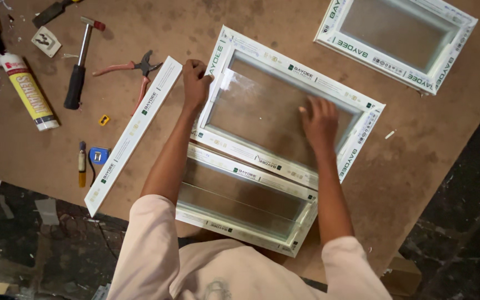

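Head view: a person leans over a brown board table with both bare arms stretched out.
Left hand: fingers curled over the left edge of the upper window frame, near its top corner, gripping it.
Right hand: open, fingers spread, palm flat on the glass pane inside that frame, toward its right side.
Hands: well apart, one on the frame's edge, one on the glass.
Upper window frame: white, lying tilted in the middle of the table, its lower edge resting over a second white frame nearest the person.
Loose white strip: lies slantwise just left of the left hand.
Third frame: top right, well apart from the hands.
Tools at left: hammer, red-handled pliers, sealant tube, small screwdriver, blue tape measure.
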The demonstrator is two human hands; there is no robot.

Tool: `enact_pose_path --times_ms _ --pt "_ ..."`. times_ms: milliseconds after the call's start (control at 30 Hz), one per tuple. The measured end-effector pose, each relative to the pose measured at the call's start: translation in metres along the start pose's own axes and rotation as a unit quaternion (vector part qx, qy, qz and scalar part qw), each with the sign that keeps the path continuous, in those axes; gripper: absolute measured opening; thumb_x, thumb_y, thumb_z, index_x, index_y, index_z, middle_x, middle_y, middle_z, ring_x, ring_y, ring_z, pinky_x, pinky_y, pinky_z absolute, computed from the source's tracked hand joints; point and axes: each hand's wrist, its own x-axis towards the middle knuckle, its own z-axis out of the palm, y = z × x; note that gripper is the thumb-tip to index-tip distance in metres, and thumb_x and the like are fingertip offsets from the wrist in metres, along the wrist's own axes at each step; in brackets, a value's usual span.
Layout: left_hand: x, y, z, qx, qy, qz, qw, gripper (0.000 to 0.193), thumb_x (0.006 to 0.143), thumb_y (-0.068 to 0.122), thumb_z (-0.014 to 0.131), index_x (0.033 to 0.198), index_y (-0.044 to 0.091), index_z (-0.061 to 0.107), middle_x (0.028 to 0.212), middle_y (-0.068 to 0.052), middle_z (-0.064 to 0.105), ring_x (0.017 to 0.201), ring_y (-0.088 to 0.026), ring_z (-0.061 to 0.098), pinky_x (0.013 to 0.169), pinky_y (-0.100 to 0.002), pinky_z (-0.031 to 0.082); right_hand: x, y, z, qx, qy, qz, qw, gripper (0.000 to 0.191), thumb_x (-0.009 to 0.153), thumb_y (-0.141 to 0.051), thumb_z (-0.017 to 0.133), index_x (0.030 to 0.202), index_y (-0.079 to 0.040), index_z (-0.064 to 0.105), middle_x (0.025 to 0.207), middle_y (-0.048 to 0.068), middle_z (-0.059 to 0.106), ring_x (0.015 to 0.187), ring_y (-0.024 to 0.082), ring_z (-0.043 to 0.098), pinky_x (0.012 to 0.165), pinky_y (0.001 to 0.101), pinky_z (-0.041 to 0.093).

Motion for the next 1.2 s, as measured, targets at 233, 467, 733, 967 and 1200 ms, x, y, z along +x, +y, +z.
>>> enact_pose_path --times_ms 233,467,733,967,1200 --pt "0.001 0.006 0.0 -0.011 0.027 0.011 1.0 0.02 0.072 0.004 0.065 0.089 -0.007 0.065 0.108 -0.014 0.056 0.102 -0.031 0.054 0.087 -0.037 0.046 0.021 -0.016 0.01 0.041 -0.041 0.028 0.998 0.018 0.093 -0.025 0.079 0.103 -0.01 0.076 0.106 0.009 0.064 0.106 0.032 0.058 0.093 0.0456 0.048" --pt "0.004 0.009 -0.002 0.027 0.03 0.037 0.998 0.016 0.072 0.003 0.065 0.085 -0.007 0.066 0.104 -0.015 0.058 0.103 -0.033 0.052 0.088 -0.039 0.044 0.017 -0.016 0.01 0.049 -0.05 0.042 0.997 0.023 0.09 -0.027 0.08 0.101 -0.008 0.074 0.106 0.009 0.062 0.107 0.032 0.057 0.094 0.0464 0.048" --pt "0.004 0.012 -0.003 -0.011 0.048 0.004 0.999 0.016 0.072 0.003 0.064 0.085 -0.004 0.059 0.102 -0.015 0.056 0.097 -0.032 0.054 0.085 -0.039 0.046 -0.02 -0.077 0.043 -0.036 0.013 -0.013 0.999 0.072 0.1 -0.066 0.06 0.15 -0.014 0.051 0.161 0.017 0.035 0.152 0.04 0.027 0.121 0.0706 0.017" --pt "0.006 0.013 -0.002 -0.022 0.057 -0.004 0.998 0.021 0.071 0.002 0.064 0.09 -0.004 0.057 0.1 -0.015 0.054 0.095 -0.031 0.054 0.084 -0.038 0.046 -0.022 -0.089 0.046 -0.029 -0.037 0.037 0.998 0.075 0.099 -0.067 0.059 0.158 -0.023 0.046 0.171 0.015 0.021 0.159 0.041 0.012 0.12 0.0751 0.007" --pt "0.004 0.019 -0.003 0.005 0.051 0.02 0.999 0.017 0.072 0.0 0.064 0.088 -0.005 0.059 0.1 -0.016 0.057 0.1 -0.034 0.054 0.089 -0.041 0.046 -0.016 -0.094 0.041 -0.018 -0.065 0.062 0.996 0.081 0.09 -0.061 0.072 0.158 -0.025 0.045 0.169 0.017 0.021 0.157 0.044 0.01 0.114 0.0801 0.01"
